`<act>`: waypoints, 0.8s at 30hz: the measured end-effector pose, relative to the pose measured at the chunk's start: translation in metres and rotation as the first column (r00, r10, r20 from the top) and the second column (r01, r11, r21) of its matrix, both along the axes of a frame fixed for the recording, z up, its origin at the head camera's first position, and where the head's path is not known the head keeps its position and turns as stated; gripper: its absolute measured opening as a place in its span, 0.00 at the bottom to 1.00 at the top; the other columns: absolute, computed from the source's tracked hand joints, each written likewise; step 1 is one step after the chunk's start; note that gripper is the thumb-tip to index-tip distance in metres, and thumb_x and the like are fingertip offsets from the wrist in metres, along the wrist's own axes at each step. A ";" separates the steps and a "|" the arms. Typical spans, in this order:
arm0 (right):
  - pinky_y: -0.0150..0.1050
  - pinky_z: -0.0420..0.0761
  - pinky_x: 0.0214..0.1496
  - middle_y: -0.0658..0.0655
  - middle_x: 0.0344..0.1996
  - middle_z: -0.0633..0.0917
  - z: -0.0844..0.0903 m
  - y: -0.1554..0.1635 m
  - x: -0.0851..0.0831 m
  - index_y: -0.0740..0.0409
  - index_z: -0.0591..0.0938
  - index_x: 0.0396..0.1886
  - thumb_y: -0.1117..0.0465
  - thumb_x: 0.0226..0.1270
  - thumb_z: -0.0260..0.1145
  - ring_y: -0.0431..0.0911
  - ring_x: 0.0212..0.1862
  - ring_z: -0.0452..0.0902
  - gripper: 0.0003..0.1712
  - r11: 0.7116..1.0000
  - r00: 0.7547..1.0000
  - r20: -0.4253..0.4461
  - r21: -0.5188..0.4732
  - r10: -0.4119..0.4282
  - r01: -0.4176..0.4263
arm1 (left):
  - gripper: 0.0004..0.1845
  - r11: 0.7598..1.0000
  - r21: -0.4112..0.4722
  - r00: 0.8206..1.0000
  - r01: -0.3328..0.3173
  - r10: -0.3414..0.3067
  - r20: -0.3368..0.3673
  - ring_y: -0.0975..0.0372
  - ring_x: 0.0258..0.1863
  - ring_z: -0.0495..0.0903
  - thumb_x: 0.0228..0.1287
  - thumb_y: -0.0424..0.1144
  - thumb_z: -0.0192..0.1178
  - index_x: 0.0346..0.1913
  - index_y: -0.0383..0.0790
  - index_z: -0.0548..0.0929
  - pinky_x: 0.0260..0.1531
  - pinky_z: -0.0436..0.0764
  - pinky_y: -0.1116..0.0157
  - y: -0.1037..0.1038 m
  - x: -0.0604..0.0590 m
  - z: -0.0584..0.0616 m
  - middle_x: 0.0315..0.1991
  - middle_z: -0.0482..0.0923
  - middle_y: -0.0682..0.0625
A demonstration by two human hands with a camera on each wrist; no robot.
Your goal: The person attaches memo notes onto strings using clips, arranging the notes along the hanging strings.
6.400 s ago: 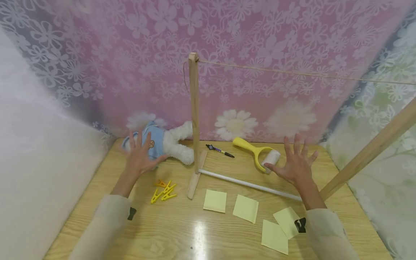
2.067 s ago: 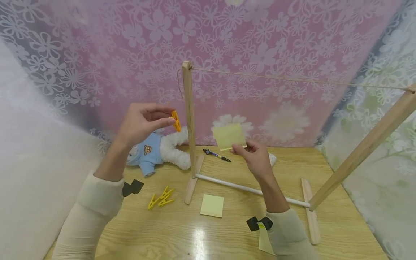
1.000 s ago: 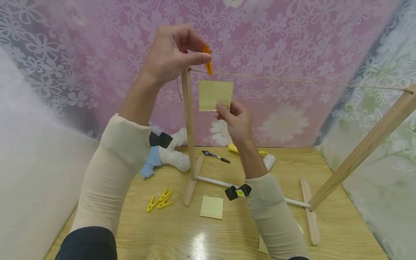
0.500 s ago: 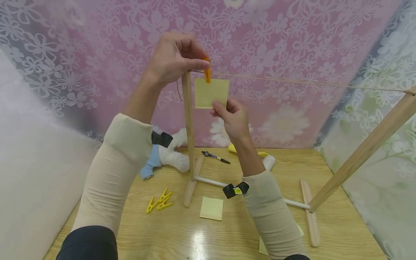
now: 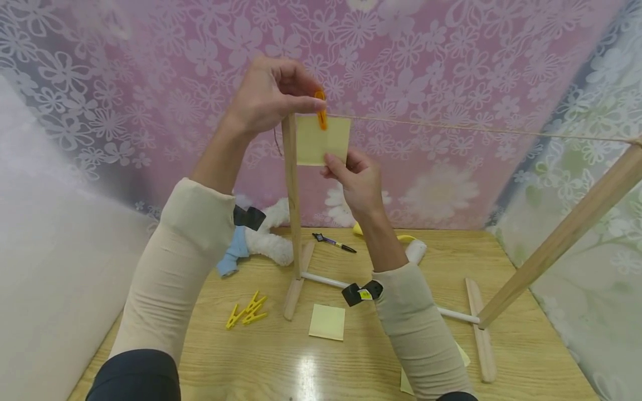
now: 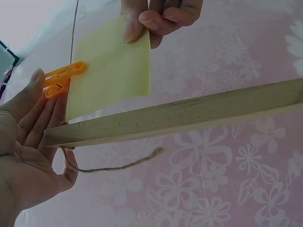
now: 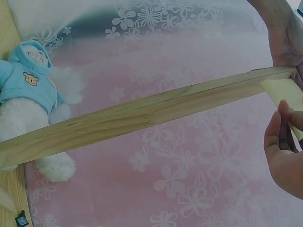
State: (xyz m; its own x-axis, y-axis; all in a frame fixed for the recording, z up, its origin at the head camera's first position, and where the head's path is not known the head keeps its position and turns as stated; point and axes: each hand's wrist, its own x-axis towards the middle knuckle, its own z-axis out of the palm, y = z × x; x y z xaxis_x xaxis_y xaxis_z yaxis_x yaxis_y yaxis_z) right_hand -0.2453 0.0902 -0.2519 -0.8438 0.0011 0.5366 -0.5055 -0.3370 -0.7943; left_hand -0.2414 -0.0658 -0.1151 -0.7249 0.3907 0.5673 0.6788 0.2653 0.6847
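My left hand (image 5: 273,97) pinches an orange clothespin (image 5: 321,114) between thumb and fingers, beside the top of the left wooden post (image 5: 292,195). In the left wrist view the clothespin's jaws stand over the upper edge of a yellow sticky note (image 6: 109,71), right at the string. My right hand (image 5: 363,181) pinches that note by its lower right part. The note's top edge lies at the string (image 5: 426,122), just right of the post. Whether the jaws also clasp the string I cannot tell.
Several yellow clothespins (image 5: 248,309) and a sticky note (image 5: 327,322) lie on the table (image 5: 251,362); more notes show under my right sleeve. Behind are a plush toy (image 5: 266,245), a pen (image 5: 333,243) and a lint roller (image 5: 415,250). The right post (image 5: 562,239) leans rightward in view.
The left hand picked up the orange clothespin and the right hand a note. Both rose to the string; the note moved up and left, and the clothespin came down over its top edge.
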 end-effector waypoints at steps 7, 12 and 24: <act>0.38 0.78 0.36 0.59 0.20 0.79 -0.001 -0.001 0.000 0.74 0.78 0.33 0.70 0.56 0.62 0.46 0.24 0.76 0.09 1.000 1.000 0.002 0.005 0.006 -0.006 | 0.14 0.999 -0.030 0.999 -0.034 0.035 0.030 0.59 0.34 0.78 0.45 0.35 0.68 0.37 0.32 0.82 0.37 0.74 0.66 -0.002 -0.009 -0.005 0.35 0.80 0.46; 0.38 0.79 0.37 0.61 0.21 0.79 -0.001 -0.001 0.001 0.74 0.77 0.35 0.70 0.56 0.62 0.46 0.25 0.76 0.10 1.000 1.000 -0.009 0.012 0.010 -0.009 | 0.15 0.996 -0.071 0.997 -0.060 0.064 0.051 0.60 0.37 0.76 0.48 0.39 0.67 0.40 0.34 0.82 0.38 0.73 0.66 -0.002 -0.003 -0.004 0.37 0.80 0.47; 0.40 0.78 0.41 0.63 0.28 0.80 -0.003 0.000 0.002 0.75 0.77 0.39 0.70 0.57 0.61 0.47 0.30 0.78 0.12 0.999 0.999 -0.026 0.026 0.038 -0.038 | 0.17 0.993 -0.115 0.999 -0.032 0.032 -0.003 0.62 0.39 0.72 0.50 0.39 0.65 0.44 0.38 0.81 0.41 0.73 0.67 -0.004 -0.019 -0.015 0.37 0.77 0.48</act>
State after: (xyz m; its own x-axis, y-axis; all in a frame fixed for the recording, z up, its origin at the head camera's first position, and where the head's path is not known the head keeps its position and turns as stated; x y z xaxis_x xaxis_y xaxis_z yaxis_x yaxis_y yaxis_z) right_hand -0.2430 0.0899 -0.2546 -0.8285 -0.0446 0.5581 -0.5136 -0.3364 -0.7893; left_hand -0.2601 -0.0699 -0.1301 -0.7375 0.4299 0.5209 0.6695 0.3638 0.6476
